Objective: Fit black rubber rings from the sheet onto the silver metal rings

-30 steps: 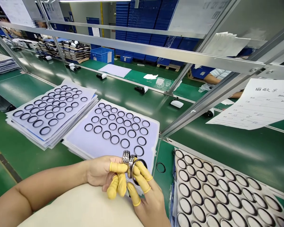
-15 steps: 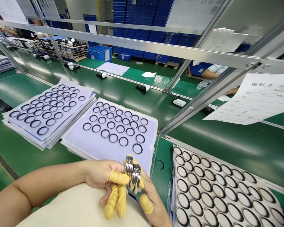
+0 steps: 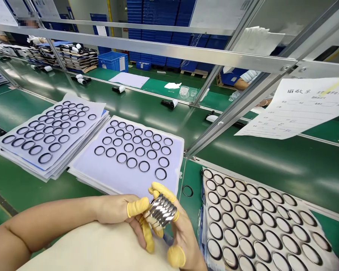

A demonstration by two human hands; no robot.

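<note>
Both hands wear yellow finger cots and meet low in the middle. My left hand [image 3: 121, 210] and my right hand [image 3: 180, 235] are closed together on a short stack of shiny metal rings [image 3: 161, 210], pressed into one bundle between the fingertips. Just beyond them lies a white sheet [image 3: 130, 177] carrying several black rings in rows. A tray of round silver discs [image 3: 254, 226] sits to the right of my right hand. One loose black ring [image 3: 187, 191] lies on the green mat between sheet and tray.
A second stack of ring sheets [image 3: 49, 131] lies at the left. An aluminium frame [image 3: 164, 51] crosses above the green conveyor [image 3: 147, 109], with a paper form [image 3: 299, 109] hanging at the right. Another person's arm [image 3: 250, 81] shows beyond the frame. Blue crates stand at the back.
The metal rings, loosely spread between my fingers a second ago, are now squeezed into one tight stack. Both hands have shifted slightly down and right.
</note>
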